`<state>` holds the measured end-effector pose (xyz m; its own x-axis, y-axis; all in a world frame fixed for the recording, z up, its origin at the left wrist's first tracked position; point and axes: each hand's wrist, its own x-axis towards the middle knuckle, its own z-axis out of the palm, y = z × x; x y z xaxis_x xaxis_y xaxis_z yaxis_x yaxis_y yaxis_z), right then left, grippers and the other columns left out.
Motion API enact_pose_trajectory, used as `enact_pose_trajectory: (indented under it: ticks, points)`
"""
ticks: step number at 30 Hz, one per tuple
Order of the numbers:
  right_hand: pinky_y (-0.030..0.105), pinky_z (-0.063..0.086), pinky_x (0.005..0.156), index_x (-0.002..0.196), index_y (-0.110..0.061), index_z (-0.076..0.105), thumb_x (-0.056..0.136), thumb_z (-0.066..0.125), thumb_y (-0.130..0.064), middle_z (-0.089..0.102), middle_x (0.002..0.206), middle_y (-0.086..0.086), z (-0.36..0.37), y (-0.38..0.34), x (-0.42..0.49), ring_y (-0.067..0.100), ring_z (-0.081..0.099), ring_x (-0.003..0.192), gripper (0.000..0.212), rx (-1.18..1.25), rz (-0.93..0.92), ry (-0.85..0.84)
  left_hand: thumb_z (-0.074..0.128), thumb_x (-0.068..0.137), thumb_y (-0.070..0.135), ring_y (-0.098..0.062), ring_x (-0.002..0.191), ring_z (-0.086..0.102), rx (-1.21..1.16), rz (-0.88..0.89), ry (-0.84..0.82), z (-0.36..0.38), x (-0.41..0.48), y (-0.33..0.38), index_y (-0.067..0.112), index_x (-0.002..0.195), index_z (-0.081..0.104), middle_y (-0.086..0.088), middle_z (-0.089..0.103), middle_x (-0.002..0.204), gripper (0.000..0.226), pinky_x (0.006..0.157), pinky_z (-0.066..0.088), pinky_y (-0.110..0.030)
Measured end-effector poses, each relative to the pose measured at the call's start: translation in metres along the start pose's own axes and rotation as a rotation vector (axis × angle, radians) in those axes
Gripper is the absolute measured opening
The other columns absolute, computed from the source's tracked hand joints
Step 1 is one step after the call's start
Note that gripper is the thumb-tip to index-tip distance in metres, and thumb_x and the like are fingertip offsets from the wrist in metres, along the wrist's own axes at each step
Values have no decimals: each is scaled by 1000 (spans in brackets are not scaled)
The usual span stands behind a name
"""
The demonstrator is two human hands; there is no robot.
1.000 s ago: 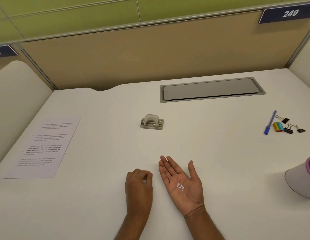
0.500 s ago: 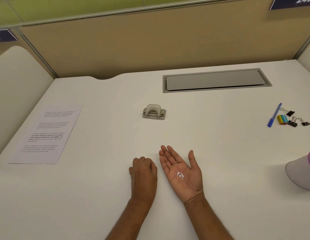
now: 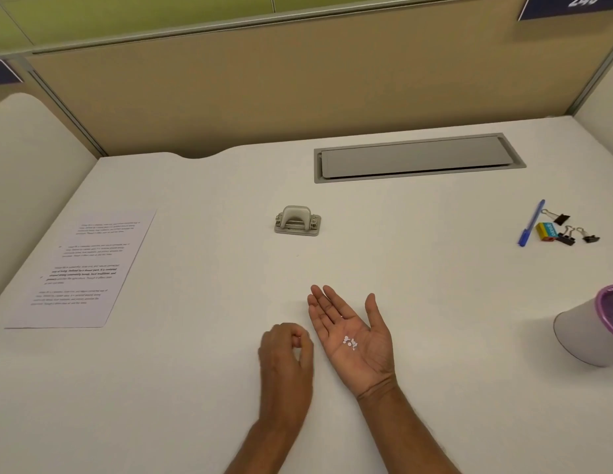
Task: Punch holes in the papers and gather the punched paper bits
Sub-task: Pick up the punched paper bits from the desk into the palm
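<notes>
punching looks done: paper bits (image 3: 350,343) lie in right hand (image 3: 353,333), flat, palm up on desk (image 3: 435,268); left hand (image 3: 287,354) curled beside it, contents unclear. sheet (image 3: 82,268) far left, punch (image 3: 297,221) idle mid-desk.

1. The left hand (image 3: 286,354) has changed shape. A second ago its fingertips pointed down at the surface (image 3: 435,285). Half a second ago it was balled into a fist. Now thumb and forefinger meet at the tips with the other fingers curled under; whether they pinch anything is too small to tell.
2. The left hand has also edged nearer to the right hand (image 3: 353,336), and is now just beside its little-finger edge.
3. The view tipped downward after the first picture: the blue number plate (image 3: 572,5) has slid to the top edge, and the hole punch (image 3: 297,221) sits higher in the picture.
</notes>
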<state>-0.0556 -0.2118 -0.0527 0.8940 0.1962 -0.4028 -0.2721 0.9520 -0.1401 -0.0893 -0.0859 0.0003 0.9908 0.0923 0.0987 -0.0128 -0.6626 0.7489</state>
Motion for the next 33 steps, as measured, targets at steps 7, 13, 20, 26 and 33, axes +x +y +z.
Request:
enact_pose_trajectory:
  ticks: [7,13,20,26,33]
  points:
    - [44,28,121,142,7,47,100,44,-57,43,153,23,-2,0,0,36,43,141,76,-38,5,2,53,98,22,-8,91,52,-150,-22,-148,25,-31,45,29,92,56,12,53,90,9,78,48,-25]
    - [43,30,119,140,7,49,101,42,-55,46,150,23,0,-2,-8,35,47,139,73,-36,-20,-1,57,96,18,-5,86,56,-159,-56,-134,26,-30,54,31,91,60,11,57,90,14,75,48,-18]
    - [42,27,121,139,7,51,101,43,-53,48,149,22,16,-20,-34,34,46,139,71,-20,-65,-25,69,87,12,-6,83,62,-299,-75,-67,17,-26,67,35,90,70,15,69,86,23,70,48,-12]
    - [44,30,120,139,7,51,101,44,-52,50,147,24,25,-48,-62,35,47,139,70,13,-110,-33,72,86,12,-14,79,61,-353,-10,-73,20,-28,95,34,88,71,14,70,87,22,70,52,-23]
    - [43,33,119,139,5,52,101,46,-51,51,148,21,31,-95,-102,33,47,138,68,53,-181,-71,72,87,10,-8,81,62,-366,166,-110,47,-41,150,35,93,73,14,68,83,25,68,47,-12]
